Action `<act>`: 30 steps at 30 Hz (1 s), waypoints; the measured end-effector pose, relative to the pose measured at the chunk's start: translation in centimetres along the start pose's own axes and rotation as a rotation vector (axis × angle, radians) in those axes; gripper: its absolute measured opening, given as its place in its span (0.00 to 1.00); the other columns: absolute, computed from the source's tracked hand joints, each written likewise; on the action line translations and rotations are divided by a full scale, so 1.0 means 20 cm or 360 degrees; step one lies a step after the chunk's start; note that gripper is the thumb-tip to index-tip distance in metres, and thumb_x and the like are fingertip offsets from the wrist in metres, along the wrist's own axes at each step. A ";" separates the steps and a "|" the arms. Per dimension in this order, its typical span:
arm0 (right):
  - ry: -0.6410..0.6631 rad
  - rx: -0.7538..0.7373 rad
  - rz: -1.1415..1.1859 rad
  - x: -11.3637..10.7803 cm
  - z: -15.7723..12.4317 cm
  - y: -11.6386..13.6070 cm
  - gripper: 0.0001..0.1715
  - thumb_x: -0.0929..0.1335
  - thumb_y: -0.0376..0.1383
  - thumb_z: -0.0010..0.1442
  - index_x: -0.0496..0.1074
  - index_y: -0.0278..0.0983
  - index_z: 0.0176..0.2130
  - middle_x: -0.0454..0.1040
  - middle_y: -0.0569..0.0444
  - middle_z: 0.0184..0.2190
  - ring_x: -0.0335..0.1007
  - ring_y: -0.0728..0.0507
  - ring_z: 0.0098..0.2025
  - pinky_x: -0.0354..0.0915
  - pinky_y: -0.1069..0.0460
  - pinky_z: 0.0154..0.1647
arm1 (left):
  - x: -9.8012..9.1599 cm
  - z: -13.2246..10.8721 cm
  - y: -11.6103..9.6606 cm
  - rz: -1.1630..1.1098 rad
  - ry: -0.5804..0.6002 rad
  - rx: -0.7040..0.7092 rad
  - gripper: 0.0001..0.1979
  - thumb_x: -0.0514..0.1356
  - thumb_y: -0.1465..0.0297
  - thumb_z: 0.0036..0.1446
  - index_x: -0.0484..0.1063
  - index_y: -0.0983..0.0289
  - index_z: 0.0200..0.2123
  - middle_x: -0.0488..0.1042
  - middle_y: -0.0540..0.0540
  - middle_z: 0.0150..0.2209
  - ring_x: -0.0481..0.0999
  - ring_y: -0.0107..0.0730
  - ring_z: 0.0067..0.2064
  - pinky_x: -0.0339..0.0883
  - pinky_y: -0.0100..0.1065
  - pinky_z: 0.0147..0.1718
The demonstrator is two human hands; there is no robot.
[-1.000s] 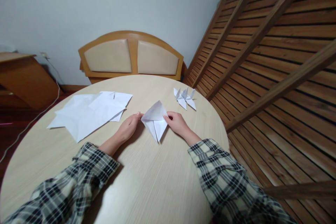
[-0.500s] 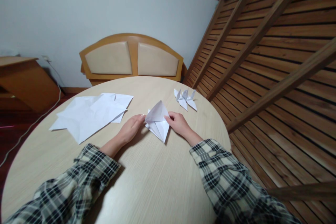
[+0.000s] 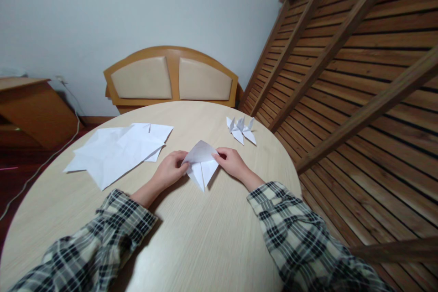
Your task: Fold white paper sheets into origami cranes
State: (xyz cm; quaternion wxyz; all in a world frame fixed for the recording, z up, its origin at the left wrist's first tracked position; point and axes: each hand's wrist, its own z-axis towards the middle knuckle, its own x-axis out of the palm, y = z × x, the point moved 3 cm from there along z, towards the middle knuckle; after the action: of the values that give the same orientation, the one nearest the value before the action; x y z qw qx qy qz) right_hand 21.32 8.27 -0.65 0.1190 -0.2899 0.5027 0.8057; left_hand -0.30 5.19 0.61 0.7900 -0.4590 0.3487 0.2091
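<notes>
Between my hands is a folded white paper [image 3: 203, 153], diamond-shaped, with a crease running down its lower half to a point towards me. My left hand [image 3: 170, 169] pinches its left corner, thumb on top. On the opposite corner, my right hand [image 3: 232, 163] grips it with the thumb over the edge; the fingers underneath are partly hidden. Several folded paper cranes [image 3: 240, 128] stand close together on the table beyond my right hand. To the left of my left hand lie overlapping creased white paper sheets [image 3: 114, 153].
The round wooden table [image 3: 191, 246] fills the middle of the view. Behind it stands a padded headboard [image 3: 174, 75] against the wall. A slatted wooden frame [image 3: 342, 77] leans along the right side. At the left are a wooden desk [image 3: 30, 109] and a white cable [image 3: 44, 159].
The folded paper has turned and come down flatter, a little to the left. My left thumb now lies on top of its left corner. The cranes and loose sheets stay put.
</notes>
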 end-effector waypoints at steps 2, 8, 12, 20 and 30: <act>0.0015 -0.0012 -0.0008 0.00 0.00 0.01 0.19 0.64 0.41 0.62 0.59 0.37 0.21 0.57 0.60 0.20 0.54 0.50 0.25 0.50 0.53 0.28 | 0.00 0.00 0.01 0.0019 -0.0028 -0.0017 0.13 0.53 0.70 0.54 0.78 0.62 0.36 0.80 0.61 0.42 0.77 0.46 0.46 0.70 0.51 0.49; 0.0084 -0.0038 -0.0004 0.00 0.00 0.02 0.21 0.63 0.42 0.62 0.57 0.37 0.21 0.57 0.60 0.20 0.54 0.50 0.25 0.50 0.53 0.28 | 0.01 0.00 0.03 0.0046 -0.0050 -0.0086 0.13 0.53 0.72 0.52 0.77 0.63 0.35 0.80 0.60 0.40 0.77 0.46 0.43 0.71 0.50 0.46; 0.0121 -0.0044 0.0007 0.00 -0.01 0.03 0.21 0.63 0.42 0.63 0.58 0.37 0.22 0.57 0.60 0.20 0.55 0.50 0.25 0.50 0.53 0.28 | 0.01 0.00 0.04 0.0063 -0.0083 -0.0142 0.12 0.53 0.71 0.54 0.77 0.62 0.32 0.80 0.60 0.38 0.77 0.46 0.41 0.71 0.49 0.43; 0.0136 -0.0042 -0.0037 0.00 0.00 0.02 0.15 0.65 0.38 0.61 0.68 0.36 0.24 0.64 0.58 0.23 0.59 0.49 0.27 0.53 0.53 0.30 | 0.01 0.00 0.04 0.0073 -0.0081 -0.0221 0.13 0.52 0.69 0.56 0.76 0.62 0.27 0.79 0.60 0.33 0.76 0.43 0.36 0.69 0.45 0.38; 0.0123 -0.0073 -0.0164 0.01 0.01 0.00 0.07 0.67 0.28 0.56 0.74 0.34 0.28 0.69 0.55 0.28 0.63 0.48 0.32 0.56 0.54 0.34 | 0.00 0.00 0.01 -0.0011 -0.0108 -0.0282 0.17 0.51 0.61 0.61 0.75 0.63 0.28 0.78 0.59 0.31 0.74 0.40 0.35 0.67 0.40 0.37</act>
State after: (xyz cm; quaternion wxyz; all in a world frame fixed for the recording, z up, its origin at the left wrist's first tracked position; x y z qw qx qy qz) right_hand 21.10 8.46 -0.79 0.1339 -0.3490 0.4728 0.7980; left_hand -0.40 5.29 0.61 0.7583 -0.5210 0.3003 0.2518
